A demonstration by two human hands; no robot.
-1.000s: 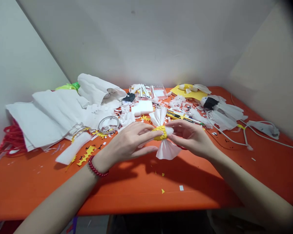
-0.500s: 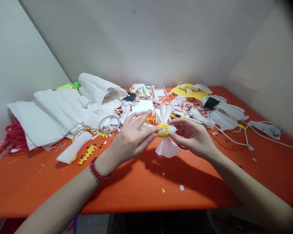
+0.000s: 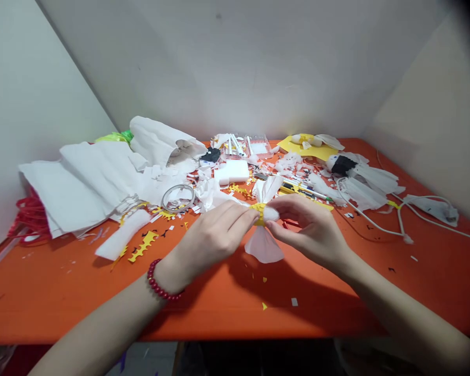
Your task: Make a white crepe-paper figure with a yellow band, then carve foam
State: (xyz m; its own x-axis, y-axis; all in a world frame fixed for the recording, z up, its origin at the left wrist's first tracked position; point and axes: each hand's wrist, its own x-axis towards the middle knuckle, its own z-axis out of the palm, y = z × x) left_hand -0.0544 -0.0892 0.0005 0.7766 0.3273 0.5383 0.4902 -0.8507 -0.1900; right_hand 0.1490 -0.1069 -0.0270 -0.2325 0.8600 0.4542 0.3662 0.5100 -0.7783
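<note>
Left hand (image 3: 215,235): fingers bunched together, tips against the yellow band of the small craft piece (image 3: 260,214); thumb hidden, so a pinch there cannot be told. Right hand (image 3: 313,230): thumb and fingers curved, tips close together on the piece's rounded white end. Piece sits between the two sets of fingertips; two pale flaps fan out, one beyond the fingers, one on the near side.

Counts: one tape roll (image 3: 178,198), beyond and left of the left fingers; one white block (image 3: 233,171), beyond them; one yellow sheet (image 3: 323,151), far beyond the right fingers; one black-banded piece (image 3: 342,165), beyond and right of them. Nearer than the fingertips, one white paper rectangle (image 3: 294,302). Scraps beyond too many to count.

Surface: orange tabletop (image 3: 203,318), shadowed beneath the fingers. Room: plain pale walls (image 3: 235,68) behind and to both sides.
</note>
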